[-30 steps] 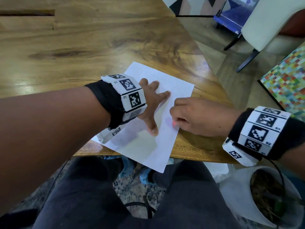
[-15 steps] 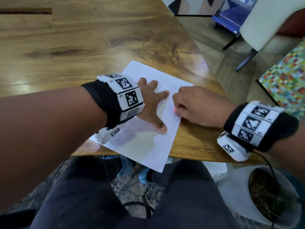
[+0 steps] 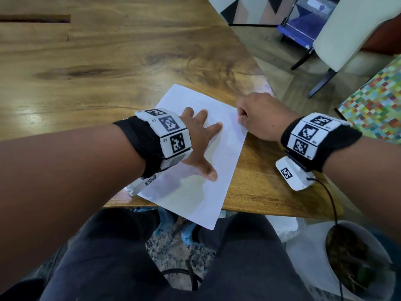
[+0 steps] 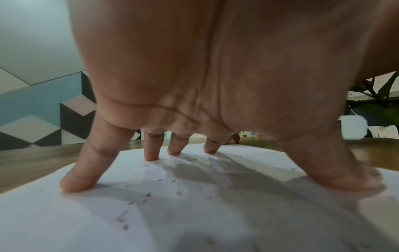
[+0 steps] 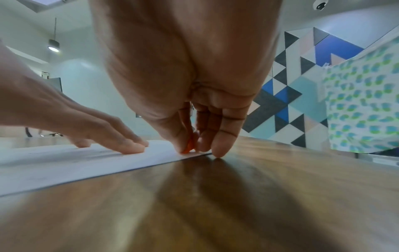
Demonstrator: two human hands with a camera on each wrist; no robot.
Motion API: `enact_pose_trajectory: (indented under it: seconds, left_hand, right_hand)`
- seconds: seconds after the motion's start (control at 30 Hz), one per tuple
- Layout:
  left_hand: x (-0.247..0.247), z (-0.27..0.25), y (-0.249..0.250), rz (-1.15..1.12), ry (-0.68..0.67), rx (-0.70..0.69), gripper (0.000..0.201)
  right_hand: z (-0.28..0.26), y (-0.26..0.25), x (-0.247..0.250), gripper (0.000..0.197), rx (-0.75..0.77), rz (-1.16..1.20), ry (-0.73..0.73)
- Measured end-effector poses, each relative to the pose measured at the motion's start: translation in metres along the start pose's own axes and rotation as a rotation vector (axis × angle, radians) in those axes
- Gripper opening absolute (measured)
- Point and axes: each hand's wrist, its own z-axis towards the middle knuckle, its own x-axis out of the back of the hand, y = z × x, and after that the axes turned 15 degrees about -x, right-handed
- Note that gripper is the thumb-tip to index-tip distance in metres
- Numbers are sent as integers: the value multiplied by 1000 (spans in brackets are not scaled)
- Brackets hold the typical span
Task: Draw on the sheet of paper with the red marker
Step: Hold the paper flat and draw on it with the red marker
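The short red marker (image 5: 188,147) is nearly swallowed by the right hand (image 3: 263,117): only a sliver of orange-red shows between the thumb and curled fingers (image 5: 222,136) that pinch it, its tip down at the right edge of the white sheet of paper (image 3: 221,161), toward the far corner. From the head view the marker is just a faint pink glow under the knuckles. The little fingertip touches the wood just beside the paper's edge.

The paper lies slanted at the near corner of the glossy brown wooden bench (image 3: 97,61), with its nearest corner hanging off the edge over the person's dark trousers (image 3: 238,268). Faint grey smudges and specks mark the sheet under the left hand (image 3: 200,135), which is spread flat and wide on the middle of the paper, straight fingertips (image 4: 75,184) and thumb pressing it down, palm arched above. It grips nothing.

Both wrists wear black bands carrying white blocks printed with black square codes (image 3: 171,131), and a thin black cable (image 3: 332,205) trails from the right one.

Beyond the bench corner stand a cream chair on dark legs (image 3: 347,35) and a blue frame stand (image 3: 297,29). A panel of small multicoloured squares (image 3: 375,105) sits at the right, and a white pot of soil (image 3: 351,263) stands on the floor by the person's knee.
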Motion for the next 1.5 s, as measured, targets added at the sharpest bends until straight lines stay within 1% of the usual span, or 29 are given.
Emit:
enact_pose_trajectory:
  seconds: [0.07,0.13,0.2,0.23,0.3,0.37,0.43,0.47,0.53,0.6,0.67,0.77,0.83,0.9,1.0,1.07,1.17,1.3,1.37,1.5]
  left_hand:
    - [0,0,0,-1,1,0,131]
    - [0,1,0,-9,-1,2,131]
    - [0,2,0,-13,-3,-1,130]
    - [0,2,0,-13,-3,-3,130]
    - [0,1,1,-9,0,-5,130]
    - [0,1,1,-3,4,-6,130]
    - [-1,0,0,-5,4,-7,129]
    - [-1,0,0,-8,5,-8,129]
    - [-1,-1,0,-13,5,-9,129]
    - [-1,-1,0,-17,0,-9,130]
    - [-1,-2,0,-21,0,-8,130]
    - [-1,-3,0,-44,-1,-8,130]
    - [-1,-5,1,-66,-6,-9,130]
    - [-2,-6,0,-81,-9,-8,129]
    - [-2,-8,0,-102,-6,-20,129]
    - [-3,-11,0,-108,-10,-28,131]
    - [-10,-18,0,-117,-17,-34,132]
    - [-19,-26,-2,-121,-10,-26,133]
    - [-19,-26,-1,-118,-9,-21,133]
    - [-14,-22,3,-117,-26,-29,133]
  right_hand:
    - [-18,-2,-2,14,28,9,-5]
    - [-45,-5,-8,11,93,-1,-37]
    - [-66,-8,-13,14,168,-5,-75]
    - [-71,-8,-14,15,182,-2,-81]
    - [-63,-6,-12,13,155,0,-61]
    - [-42,-2,-9,12,85,-14,-8]
    - [-18,0,-5,17,16,-18,20]
    - [-7,1,-2,19,-19,-18,19]
    - [7,1,3,16,-73,-28,16]
    - [13,1,6,14,-99,-18,2]
    - [7,0,7,14,-84,-17,2]
    - [-18,-1,1,14,2,-34,35]
    - [-40,-6,-6,11,78,-13,3]
    - [-51,-7,-8,10,119,-17,-44]
    - [-41,1,0,12,64,-22,35]
    - [-32,8,8,13,19,8,51]
    - [-34,9,11,11,38,19,87]
    - [-51,-1,5,10,66,59,64]
    - [-57,-8,8,10,69,56,95]
    - [-55,-6,38,8,-53,221,179]
